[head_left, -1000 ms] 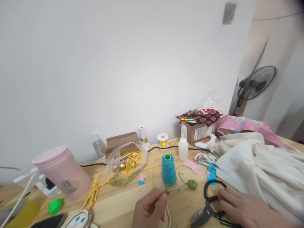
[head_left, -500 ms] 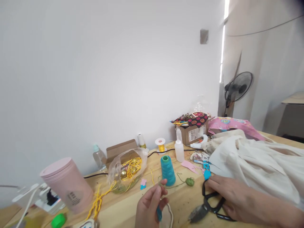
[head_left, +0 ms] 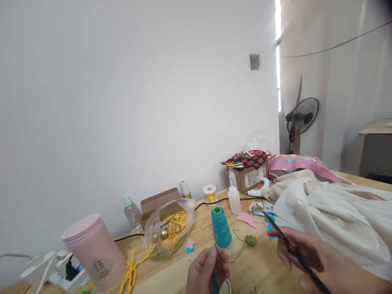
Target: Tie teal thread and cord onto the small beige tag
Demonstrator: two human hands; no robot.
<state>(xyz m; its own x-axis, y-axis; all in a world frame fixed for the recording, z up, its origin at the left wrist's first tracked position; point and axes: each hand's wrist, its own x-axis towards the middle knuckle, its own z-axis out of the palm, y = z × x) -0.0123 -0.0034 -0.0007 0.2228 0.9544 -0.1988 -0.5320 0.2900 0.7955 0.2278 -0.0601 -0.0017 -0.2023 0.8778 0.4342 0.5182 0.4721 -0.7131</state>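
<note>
My left hand (head_left: 206, 269) is low in the middle, its fingers pinched on a thin green thread (head_left: 235, 258), with a teal strip below the fingers. That thread runs to a small green ball of yarn (head_left: 250, 240) on the table. Just behind the hand stands a teal thread cone (head_left: 221, 228). My right hand (head_left: 309, 249), at the lower right, holds a slim dark tool (head_left: 295, 250) slanting up to the left; its kind is hard to make out. Near its tip lie a blue scrap (head_left: 271, 226) and a pink scrap (head_left: 248, 220).
A pink canister (head_left: 94, 253) and power strip (head_left: 69, 273) stand left. Behind are a plastic bag of yellow cord (head_left: 171, 228), a yellow spool (head_left: 210, 196), a white squeeze bottle (head_left: 234, 201) and a full cardboard box (head_left: 251, 177). White cloth (head_left: 327, 212) covers the right.
My right hand has risen from the black-handled scissors, which no longer show as before, and now holds the dark tool. My left hand has shifted slightly right. The view has moved a little.
</note>
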